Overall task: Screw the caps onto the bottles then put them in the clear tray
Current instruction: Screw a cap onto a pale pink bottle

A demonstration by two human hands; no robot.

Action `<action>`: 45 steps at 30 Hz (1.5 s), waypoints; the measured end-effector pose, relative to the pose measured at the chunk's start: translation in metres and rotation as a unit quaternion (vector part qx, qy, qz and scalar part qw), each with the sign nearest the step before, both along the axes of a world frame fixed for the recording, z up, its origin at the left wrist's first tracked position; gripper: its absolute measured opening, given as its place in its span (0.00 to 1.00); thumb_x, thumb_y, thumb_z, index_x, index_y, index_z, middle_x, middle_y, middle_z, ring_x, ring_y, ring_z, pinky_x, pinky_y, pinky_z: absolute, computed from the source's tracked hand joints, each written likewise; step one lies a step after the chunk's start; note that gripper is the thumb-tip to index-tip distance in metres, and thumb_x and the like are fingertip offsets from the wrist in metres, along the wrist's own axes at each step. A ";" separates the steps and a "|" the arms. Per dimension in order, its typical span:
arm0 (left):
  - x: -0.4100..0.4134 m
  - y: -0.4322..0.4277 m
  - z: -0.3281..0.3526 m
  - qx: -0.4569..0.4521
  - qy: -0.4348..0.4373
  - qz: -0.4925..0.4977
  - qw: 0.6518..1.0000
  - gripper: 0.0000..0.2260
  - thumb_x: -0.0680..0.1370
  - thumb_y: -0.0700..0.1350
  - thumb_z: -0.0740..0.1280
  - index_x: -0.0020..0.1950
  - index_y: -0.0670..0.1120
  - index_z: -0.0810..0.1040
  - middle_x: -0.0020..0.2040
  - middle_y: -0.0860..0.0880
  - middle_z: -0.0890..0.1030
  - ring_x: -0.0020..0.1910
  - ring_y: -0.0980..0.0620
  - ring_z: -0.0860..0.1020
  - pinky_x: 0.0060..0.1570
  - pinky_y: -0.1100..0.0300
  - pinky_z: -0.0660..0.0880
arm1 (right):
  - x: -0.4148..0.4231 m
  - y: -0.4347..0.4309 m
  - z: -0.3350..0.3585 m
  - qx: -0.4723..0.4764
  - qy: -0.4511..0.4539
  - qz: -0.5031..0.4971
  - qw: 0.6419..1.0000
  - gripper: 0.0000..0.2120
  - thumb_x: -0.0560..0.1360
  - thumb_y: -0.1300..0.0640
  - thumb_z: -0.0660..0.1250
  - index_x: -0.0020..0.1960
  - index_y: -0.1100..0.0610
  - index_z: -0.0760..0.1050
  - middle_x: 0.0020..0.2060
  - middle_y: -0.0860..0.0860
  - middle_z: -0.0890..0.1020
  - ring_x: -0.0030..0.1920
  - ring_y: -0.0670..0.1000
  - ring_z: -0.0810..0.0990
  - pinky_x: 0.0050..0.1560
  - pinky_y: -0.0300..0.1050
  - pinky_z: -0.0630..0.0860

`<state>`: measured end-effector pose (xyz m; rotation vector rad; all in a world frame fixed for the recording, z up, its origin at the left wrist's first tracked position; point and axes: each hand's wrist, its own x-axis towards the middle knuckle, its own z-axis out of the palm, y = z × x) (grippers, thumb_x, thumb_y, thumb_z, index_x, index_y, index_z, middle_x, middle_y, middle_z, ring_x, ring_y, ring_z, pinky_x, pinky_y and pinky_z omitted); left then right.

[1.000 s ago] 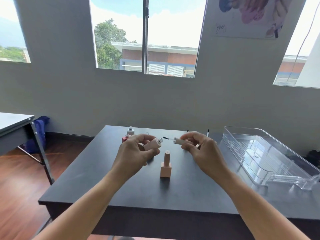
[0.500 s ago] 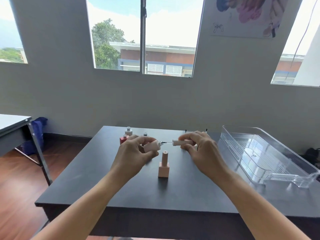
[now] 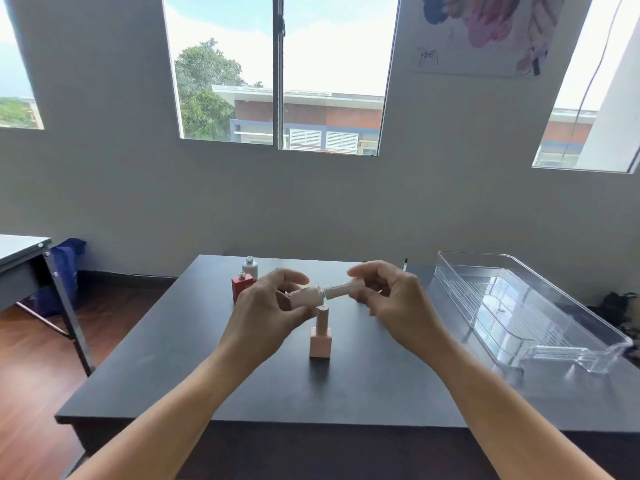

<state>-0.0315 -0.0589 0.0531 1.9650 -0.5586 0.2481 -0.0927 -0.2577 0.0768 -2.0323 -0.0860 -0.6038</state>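
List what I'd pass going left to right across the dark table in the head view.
Red bottle → standing capped pink bottle → right hand pinching a cap → clear tray.

Both forearms [image 3: 180, 407] reach from the near edge, converging. The left hand [image 3: 266, 308] grips a pink bottle [image 3: 304, 297]; the right hand [image 3: 393, 301] pinches its cap [image 3: 341, 292].

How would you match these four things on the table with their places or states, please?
Things: 1 pink cap; 2 capped pink bottle; 3 red bottle; 4 clear tray.
States: A stands upright mid-table, untouched; B lies on the table's right side; C pinched by the right hand at the mouth of the held pink bottle in the left hand; D uncapped, at the table's far left.
Pairs: 1-C; 2-A; 3-D; 4-B.
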 end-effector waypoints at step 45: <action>0.005 0.012 0.012 -0.039 0.027 -0.074 0.996 0.13 0.67 0.45 0.80 0.47 0.59 0.84 0.42 0.51 0.86 0.36 0.56 0.81 0.42 0.60 0.79 | 0.001 -0.001 -0.002 0.137 0.085 0.076 0.984 0.11 0.76 0.53 0.68 0.44 0.61 0.79 0.31 0.55 0.83 0.22 0.46 0.65 0.23 0.36 0.62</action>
